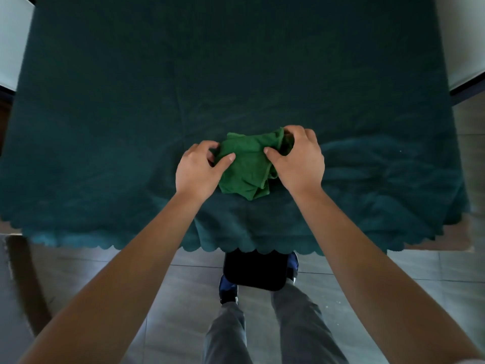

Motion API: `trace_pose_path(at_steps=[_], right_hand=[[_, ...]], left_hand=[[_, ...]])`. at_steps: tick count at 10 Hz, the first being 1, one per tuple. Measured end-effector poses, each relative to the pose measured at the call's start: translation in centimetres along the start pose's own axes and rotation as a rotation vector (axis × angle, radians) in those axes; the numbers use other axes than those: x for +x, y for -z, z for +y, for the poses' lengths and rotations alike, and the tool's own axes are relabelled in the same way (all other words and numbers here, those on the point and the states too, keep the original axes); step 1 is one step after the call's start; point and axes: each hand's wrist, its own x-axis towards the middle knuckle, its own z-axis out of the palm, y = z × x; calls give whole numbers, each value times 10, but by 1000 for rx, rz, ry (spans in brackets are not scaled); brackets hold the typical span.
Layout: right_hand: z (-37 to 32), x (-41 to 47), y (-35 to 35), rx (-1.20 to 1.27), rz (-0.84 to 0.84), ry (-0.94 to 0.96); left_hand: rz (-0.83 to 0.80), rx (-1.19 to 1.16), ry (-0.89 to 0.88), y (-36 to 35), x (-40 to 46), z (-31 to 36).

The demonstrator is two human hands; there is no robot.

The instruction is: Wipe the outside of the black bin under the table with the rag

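Frame centre: crumpled green rag (246, 169) lies on the dark teal cloth-covered counter (183, 74), near its scalloped lower edge. Left hand (199, 172) pinches the rag's left side between thumb and curled fingers; right hand (298, 158) grips its right side, fingers curled in. Black bin (254, 270) stands on the tiled floor (393, 271) at lower centre, partly under the counter edge, between the person's shoes.

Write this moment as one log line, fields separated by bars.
stage: gathering rag | left hand: grips green rag | right hand: grips rag | black bin: under table, untouched

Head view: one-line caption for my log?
Both hands, left and right, gather green rag on tablecloth; black bin below.
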Motion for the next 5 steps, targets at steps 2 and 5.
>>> trace_pose_path(at_steps=[2, 5], right_hand=[[-5, -1, 12, -62, 0, 26], [-57, -32, 69, 3, 103, 115]], left_hand=[[-5, 30, -66, 7, -4, -4], [43, -18, -208, 73, -29, 2]])
